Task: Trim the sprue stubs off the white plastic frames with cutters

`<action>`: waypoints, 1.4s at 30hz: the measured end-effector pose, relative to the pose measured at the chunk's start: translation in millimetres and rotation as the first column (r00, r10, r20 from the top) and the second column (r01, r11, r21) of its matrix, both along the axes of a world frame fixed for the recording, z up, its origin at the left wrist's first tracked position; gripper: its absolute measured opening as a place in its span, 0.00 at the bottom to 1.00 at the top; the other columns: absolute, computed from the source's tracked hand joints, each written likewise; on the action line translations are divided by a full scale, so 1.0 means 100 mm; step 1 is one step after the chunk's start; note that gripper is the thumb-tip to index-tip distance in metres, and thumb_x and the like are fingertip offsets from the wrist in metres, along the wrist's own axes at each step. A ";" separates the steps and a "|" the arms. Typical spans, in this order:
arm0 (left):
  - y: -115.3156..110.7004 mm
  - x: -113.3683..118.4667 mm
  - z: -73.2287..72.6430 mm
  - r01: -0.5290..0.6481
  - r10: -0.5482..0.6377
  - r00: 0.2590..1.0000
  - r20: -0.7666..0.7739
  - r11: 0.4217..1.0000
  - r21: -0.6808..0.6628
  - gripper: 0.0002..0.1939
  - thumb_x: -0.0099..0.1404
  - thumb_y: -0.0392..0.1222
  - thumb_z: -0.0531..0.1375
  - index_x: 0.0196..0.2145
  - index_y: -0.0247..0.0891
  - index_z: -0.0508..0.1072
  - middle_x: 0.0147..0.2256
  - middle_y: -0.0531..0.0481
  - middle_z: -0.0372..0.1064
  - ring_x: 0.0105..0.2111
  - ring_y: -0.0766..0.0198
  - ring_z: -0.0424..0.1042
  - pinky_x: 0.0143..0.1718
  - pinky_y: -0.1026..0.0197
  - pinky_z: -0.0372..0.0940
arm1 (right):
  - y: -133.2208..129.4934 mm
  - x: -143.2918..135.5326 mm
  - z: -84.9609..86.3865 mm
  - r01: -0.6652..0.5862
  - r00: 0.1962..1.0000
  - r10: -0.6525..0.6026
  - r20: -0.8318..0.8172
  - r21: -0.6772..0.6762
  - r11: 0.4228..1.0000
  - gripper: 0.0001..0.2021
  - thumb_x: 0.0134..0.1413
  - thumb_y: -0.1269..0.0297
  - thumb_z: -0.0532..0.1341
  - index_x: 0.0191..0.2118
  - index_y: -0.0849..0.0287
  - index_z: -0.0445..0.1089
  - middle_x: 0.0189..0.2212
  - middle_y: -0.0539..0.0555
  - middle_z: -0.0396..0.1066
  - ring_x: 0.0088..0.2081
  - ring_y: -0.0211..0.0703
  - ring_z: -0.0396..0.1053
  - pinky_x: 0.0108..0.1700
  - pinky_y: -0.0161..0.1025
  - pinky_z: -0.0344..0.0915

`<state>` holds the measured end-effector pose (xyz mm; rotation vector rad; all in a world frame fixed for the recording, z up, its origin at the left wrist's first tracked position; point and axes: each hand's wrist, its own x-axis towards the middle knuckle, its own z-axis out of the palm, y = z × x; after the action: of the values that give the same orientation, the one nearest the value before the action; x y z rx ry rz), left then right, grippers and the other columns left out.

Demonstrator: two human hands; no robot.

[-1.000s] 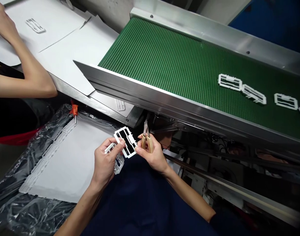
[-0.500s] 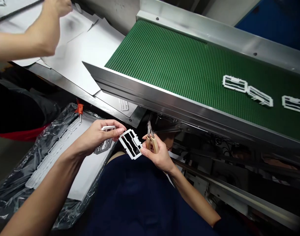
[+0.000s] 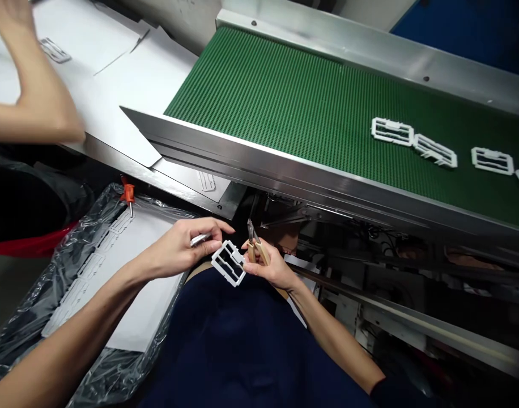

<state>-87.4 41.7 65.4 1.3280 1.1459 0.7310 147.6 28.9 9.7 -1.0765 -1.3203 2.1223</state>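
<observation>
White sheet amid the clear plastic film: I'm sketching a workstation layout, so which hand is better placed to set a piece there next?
Left hand, probably: nearer the white sheet, it holds a white plastic piece; the right hand, farther off, has tan-handled metal pliers.

Looked forward and steeply down from the wearer's head, in a single view.
Faced out over the wearer's own dark clothing (image 3: 238,345) at six o'clock, near enough to show whole the left hand (image 3: 194,243), off centre at eight, and the right hand (image 3: 270,263), just below centre at six. Took in, farther off, the green conveyor belt (image 3: 285,107) from twelve to three, another person's arm (image 3: 42,96), cropped at ten, and crumpled plastic (image 3: 98,377) at eight.
</observation>
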 end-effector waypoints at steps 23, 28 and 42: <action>-0.35 0.01 0.06 0.375 -0.394 0.900 -0.185 0.918 -0.133 0.10 0.64 0.43 0.52 0.27 0.39 0.67 0.23 0.53 0.64 0.25 0.63 0.61 0.26 0.64 0.53 | 0.23 0.10 1.12 -0.896 0.379 0.309 0.872 0.262 0.359 0.23 0.45 0.68 0.58 0.50 0.56 0.62 0.36 0.54 0.65 0.37 0.44 0.63 0.39 0.40 0.57; -0.33 0.03 0.08 0.390 -0.414 0.888 -0.200 0.909 -0.148 0.10 0.64 0.43 0.51 0.27 0.41 0.65 0.23 0.55 0.62 0.24 0.63 0.60 0.25 0.64 0.52 | 0.31 0.03 1.22 -0.934 0.311 0.306 0.900 0.230 0.275 0.21 0.44 0.68 0.57 0.48 0.56 0.63 0.34 0.53 0.65 0.33 0.43 0.62 0.36 0.40 0.56; -0.26 0.12 0.13 0.411 -0.440 0.876 -0.197 0.895 -0.172 0.08 0.62 0.40 0.52 0.26 0.39 0.65 0.22 0.56 0.59 0.23 0.65 0.58 0.25 0.64 0.51 | 0.51 -0.14 1.45 -0.969 0.249 0.244 0.937 0.237 0.075 0.08 0.42 0.71 0.57 0.33 0.58 0.64 0.21 0.50 0.61 0.19 0.36 0.56 0.24 0.36 0.43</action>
<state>-75.8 15.5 78.7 1.5182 1.0075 0.1797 133.2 79.8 154.3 -0.7502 -3.4451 0.7646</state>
